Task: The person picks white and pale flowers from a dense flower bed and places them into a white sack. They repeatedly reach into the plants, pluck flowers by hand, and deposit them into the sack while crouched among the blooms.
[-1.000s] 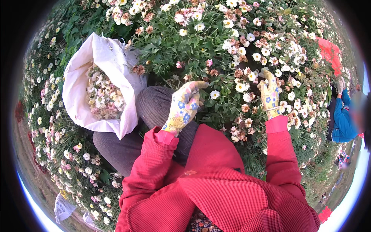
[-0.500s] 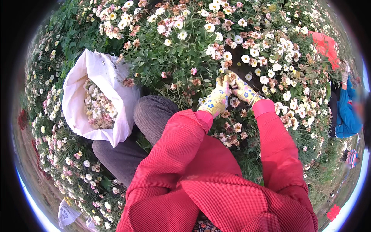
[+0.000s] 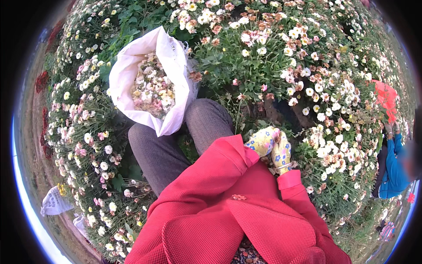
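Observation:
Both my hands wear pale yellow gloves with blue flower prints, and they meet in front of my red jacket (image 3: 211,193). My left hand (image 3: 262,141) is closed, its back turned up. Against it, my right hand (image 3: 281,152) is closed too, with fingers curled toward the left. A small brownish bit shows where the fingertips meet; what they hold is mostly hidden. White chrysanthemum-like flowers (image 3: 332,149) grow just to the right of my hands. By my knees, to the left, a white sack (image 3: 180,61) stands with its mouth wide, holding picked flower heads (image 3: 154,88).
Dense flowering plants (image 3: 259,61) surround me, with white, pinkish and browned blooms. At the far right a person in blue (image 3: 393,171) works near a red-orange bag (image 3: 385,99). Another white sack (image 3: 55,202) lies at the lower left, beside a dirt strip.
My hands have drawn back from among the blooms toward my body and come together, fingers curling in. The whole view has shifted, so the sack appears farther right and higher.

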The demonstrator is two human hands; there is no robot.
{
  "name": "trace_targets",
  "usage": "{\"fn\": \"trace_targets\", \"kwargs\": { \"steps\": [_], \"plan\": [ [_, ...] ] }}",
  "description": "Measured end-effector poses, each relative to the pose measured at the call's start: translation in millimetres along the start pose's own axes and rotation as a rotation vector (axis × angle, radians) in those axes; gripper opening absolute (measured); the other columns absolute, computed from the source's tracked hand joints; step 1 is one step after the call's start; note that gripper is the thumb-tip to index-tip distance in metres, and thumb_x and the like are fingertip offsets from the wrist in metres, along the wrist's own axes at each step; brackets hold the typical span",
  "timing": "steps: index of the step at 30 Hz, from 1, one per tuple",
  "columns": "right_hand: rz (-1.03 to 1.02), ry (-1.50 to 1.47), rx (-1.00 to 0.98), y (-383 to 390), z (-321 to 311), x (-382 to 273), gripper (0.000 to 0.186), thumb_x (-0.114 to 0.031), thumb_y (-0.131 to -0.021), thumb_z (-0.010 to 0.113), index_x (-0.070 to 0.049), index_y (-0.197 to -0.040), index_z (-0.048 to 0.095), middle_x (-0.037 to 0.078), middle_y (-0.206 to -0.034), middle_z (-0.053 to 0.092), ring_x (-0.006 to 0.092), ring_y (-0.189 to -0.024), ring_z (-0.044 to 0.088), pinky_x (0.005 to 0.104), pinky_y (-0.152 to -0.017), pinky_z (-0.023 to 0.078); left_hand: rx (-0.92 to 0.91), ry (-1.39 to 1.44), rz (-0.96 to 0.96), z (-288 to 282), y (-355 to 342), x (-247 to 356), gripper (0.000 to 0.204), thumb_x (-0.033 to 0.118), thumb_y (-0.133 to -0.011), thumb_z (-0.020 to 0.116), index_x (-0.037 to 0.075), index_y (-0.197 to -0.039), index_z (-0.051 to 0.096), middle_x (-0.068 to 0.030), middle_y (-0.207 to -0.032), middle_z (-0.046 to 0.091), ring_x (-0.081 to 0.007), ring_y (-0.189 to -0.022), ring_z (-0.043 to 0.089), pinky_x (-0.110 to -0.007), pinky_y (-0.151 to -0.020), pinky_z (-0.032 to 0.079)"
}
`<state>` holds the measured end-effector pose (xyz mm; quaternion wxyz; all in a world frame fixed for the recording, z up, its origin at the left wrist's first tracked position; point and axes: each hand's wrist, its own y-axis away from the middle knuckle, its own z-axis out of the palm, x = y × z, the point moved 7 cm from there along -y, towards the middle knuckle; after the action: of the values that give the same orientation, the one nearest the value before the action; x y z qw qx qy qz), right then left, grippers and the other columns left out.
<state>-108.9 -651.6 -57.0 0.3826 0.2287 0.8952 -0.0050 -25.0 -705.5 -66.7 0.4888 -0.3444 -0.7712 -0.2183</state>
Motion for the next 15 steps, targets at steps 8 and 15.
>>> {"fn": "trace_targets", "kwargs": {
  "steps": [8, 15],
  "plan": [
    [-0.79, -0.304, -0.055, -16, 36, -290, 0.03, 0.0, -0.081, 0.05, -0.001, -0.11, 0.055, 0.019, -0.093, 0.064, 0.0358, -0.085, 0.064, 0.0394, -0.073, 0.051, 0.567, -0.242, -0.035, -261, 103, 66, 0.049, -0.006, -0.074, 0.056, 0.001, -0.122, 0.048, -0.0198, -0.11, 0.053, -0.0382, -0.099, 0.055, -0.04, -0.083, 0.047],
    [-0.93, -0.336, -0.242, -32, 149, -387, 0.041, 0.0, -0.079, 0.051, -0.001, -0.12, 0.053, 0.021, -0.109, 0.061, 0.0384, -0.102, 0.058, 0.0422, -0.089, 0.048, 0.785, 0.2, -0.285, -369, 166, -14, 0.054, 0.002, -0.08, 0.054, 0.002, -0.133, 0.042, -0.0084, -0.113, 0.058, -0.0189, -0.095, 0.058, -0.03, -0.081, 0.049]
  ]
}}
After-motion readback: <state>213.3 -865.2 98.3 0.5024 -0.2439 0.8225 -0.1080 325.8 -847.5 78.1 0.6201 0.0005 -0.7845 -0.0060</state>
